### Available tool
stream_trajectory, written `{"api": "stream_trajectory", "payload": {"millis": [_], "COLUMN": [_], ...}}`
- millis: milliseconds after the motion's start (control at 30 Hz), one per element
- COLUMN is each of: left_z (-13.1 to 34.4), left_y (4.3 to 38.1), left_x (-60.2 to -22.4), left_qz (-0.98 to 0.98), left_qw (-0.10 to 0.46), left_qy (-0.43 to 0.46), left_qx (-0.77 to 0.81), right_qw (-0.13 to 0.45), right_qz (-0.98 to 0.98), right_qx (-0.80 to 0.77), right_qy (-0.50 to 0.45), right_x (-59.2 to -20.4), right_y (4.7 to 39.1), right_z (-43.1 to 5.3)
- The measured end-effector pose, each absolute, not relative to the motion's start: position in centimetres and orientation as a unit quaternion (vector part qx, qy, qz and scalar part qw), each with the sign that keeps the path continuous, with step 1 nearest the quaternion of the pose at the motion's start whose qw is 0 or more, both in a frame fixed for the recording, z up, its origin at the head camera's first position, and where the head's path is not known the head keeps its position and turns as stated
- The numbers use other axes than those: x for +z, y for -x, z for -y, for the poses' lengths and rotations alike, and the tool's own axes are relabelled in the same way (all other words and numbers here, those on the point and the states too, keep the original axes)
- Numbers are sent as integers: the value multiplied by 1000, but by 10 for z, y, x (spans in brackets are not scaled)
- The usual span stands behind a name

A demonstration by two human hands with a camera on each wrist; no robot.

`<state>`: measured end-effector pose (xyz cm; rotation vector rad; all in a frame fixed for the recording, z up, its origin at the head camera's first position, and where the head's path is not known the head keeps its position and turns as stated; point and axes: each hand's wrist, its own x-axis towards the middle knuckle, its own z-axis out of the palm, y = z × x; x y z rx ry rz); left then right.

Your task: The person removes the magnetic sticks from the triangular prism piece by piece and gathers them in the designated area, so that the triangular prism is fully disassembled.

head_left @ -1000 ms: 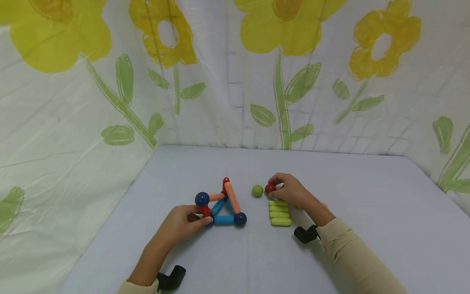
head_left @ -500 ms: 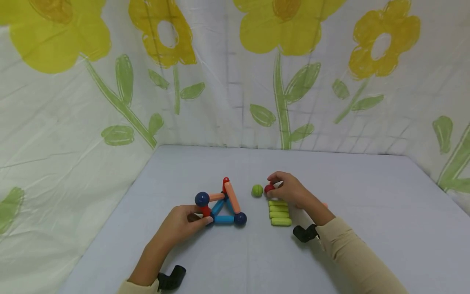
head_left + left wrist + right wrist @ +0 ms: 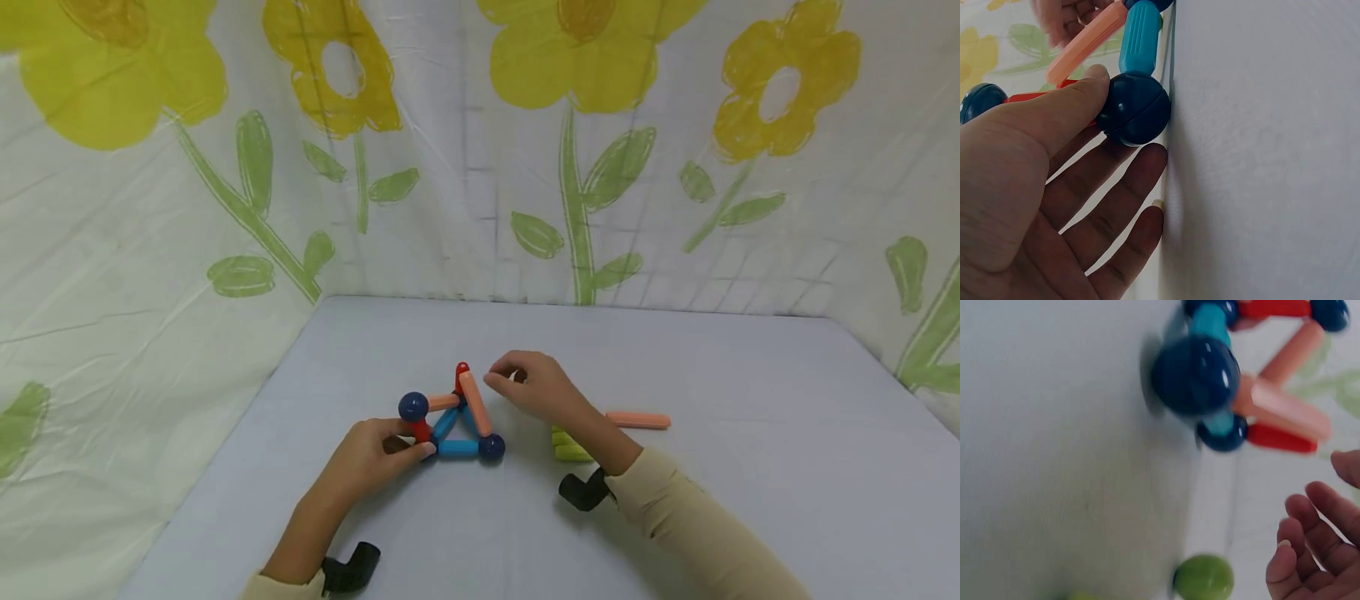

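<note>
A toy structure of sticks and navy balls [image 3: 457, 449] stands on the table, with a blue triangular base, upright red sticks and peach sticks. My left hand [image 3: 371, 454] pinches its near left corner, thumb on the lower navy ball [image 3: 1135, 112] beside a red stick. Just right of the structure, my right hand [image 3: 540, 387] hovers with loosely bent fingers, thumb and forefinger apart; nothing shows between them in the right wrist view. A leaning peach stick [image 3: 1291, 412] is nearest to those fingers. Below them in that view sits a green ball [image 3: 1204, 578], hidden in the head view. No red ball shows.
Several yellow-green sticks [image 3: 572, 452] lie side by side under my right forearm, partly covered. Beyond the forearm lies a loose peach stick [image 3: 639, 419]. A white curtain with painted flowers [image 3: 450, 208] hangs behind the table [image 3: 750, 375].
My right hand has left the spot where its fingers were at the red ball and moved left, toward the structure. The loose peach stick is more uncovered. My left hand stays put.
</note>
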<state>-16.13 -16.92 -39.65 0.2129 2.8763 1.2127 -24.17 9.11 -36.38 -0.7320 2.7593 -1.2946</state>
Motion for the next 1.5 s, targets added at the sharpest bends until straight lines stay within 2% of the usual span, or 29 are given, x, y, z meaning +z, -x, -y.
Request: {"api": "stream_trajectory", "payload": {"millis": [200, 500, 933, 1300, 1500], "left_z": [169, 171, 170, 169, 170], "left_y": [161, 161, 160, 160, 160], "left_x": [-397, -396, -393, -396, -396], "left_qz": [-916, -915, -920, -921, -921], "left_qw": [1, -5, -5, 0, 3], "left_qy": [-73, -97, -80, -72, -70], "left_qx": [394, 392, 384, 383, 383], "right_qw": [54, 85, 60, 81, 49], "right_qz": [-892, -855, -811, -800, -818], "right_qx": [-378, -412, -450, -487, -488], "right_qy": [241, 304, 370, 340, 301], "right_x": [-362, -365, -368, -379, -381], "right_y": [232, 222, 187, 177, 175], "right_z": [-65, -68, -87, -105, -115]}}
